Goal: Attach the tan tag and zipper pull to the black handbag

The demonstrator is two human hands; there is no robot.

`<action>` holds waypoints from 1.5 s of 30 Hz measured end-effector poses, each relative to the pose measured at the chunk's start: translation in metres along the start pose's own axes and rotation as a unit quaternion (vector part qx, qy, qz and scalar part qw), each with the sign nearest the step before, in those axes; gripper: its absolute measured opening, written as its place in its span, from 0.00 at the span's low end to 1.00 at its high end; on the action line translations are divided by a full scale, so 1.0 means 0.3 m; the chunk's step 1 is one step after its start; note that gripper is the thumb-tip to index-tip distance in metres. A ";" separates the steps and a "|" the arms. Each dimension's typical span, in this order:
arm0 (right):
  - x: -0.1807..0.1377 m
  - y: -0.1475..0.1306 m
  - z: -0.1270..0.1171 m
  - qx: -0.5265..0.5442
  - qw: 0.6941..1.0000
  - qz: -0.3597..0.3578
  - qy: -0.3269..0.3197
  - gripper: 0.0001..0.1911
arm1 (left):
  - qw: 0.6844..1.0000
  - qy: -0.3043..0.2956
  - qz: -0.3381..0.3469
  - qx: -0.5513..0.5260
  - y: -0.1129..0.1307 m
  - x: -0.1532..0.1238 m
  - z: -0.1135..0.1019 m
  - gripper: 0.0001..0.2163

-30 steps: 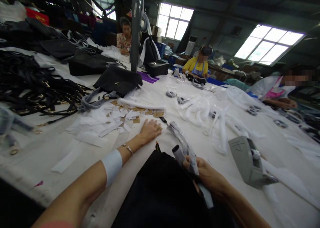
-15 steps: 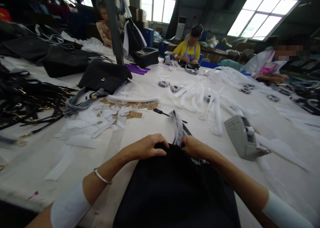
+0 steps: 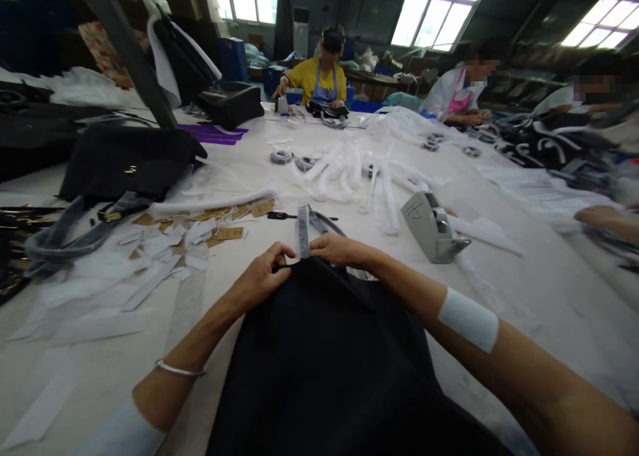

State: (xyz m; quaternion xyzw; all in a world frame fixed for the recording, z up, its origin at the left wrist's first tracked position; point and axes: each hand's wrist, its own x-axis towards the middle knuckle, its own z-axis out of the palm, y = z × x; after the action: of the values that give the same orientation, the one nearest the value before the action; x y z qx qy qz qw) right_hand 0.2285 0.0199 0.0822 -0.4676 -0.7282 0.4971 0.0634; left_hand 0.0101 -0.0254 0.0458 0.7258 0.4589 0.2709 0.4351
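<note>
A large black bag [image 3: 319, 363] lies on the white table in front of me, its far edge between my two hands. My left hand [image 3: 267, 273] pinches the bag's far left corner between thumb and fingers. My right hand [image 3: 337, 249] is closed at the same edge, next to the base of a plastic-wrapped handle [image 3: 303, 229]; its fingertips are partly hidden behind the bag. Just beyond the handle lies a small black buckled strap [image 3: 282, 216].
Paper tags and white strips [image 3: 184, 236] are scattered to the left, near another black bag [image 3: 130, 160]. A grey tape dispenser [image 3: 432, 226] stands right. White padding tubes [image 3: 349, 173] lie farther back. A co-worker in yellow [image 3: 319, 80] sits across; others work at right.
My view has swung to the right. My left hand has closed on the bag's edge, and my right hand stays at the handle's base. The co-worker in yellow has reached an arm out sideways.
</note>
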 end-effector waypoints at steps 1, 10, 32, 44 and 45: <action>-0.013 0.021 -0.028 -0.010 1.000 0.010 0.024 0.16 | 1.000 0.008 -0.014 0.024 -0.027 0.009 0.004 0.11; -0.209 0.246 -0.197 -0.151 0.962 0.129 0.188 0.18 | 0.977 -0.017 -0.083 0.195 -0.053 0.042 -0.001 0.09; -0.250 0.113 -0.042 0.238 0.968 0.070 0.033 0.22 | 0.908 -0.016 -0.113 0.404 -0.018 0.057 0.119 0.12; -0.244 0.368 -0.030 0.001 0.944 0.113 0.309 0.18 | 0.892 -0.028 -0.114 0.437 -0.001 0.089 0.163 0.13; -0.235 0.382 -0.027 -0.020 0.944 0.110 0.312 0.17 | 0.894 -0.018 -0.100 0.436 0.000 0.091 0.161 0.12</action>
State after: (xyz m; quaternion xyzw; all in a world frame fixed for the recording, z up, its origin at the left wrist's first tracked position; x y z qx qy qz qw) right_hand 0.3429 -0.0193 0.0229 -0.6778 -0.6255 0.3158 0.2227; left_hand 0.0602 -0.0194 0.0228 0.7979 0.5930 -0.0143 0.1073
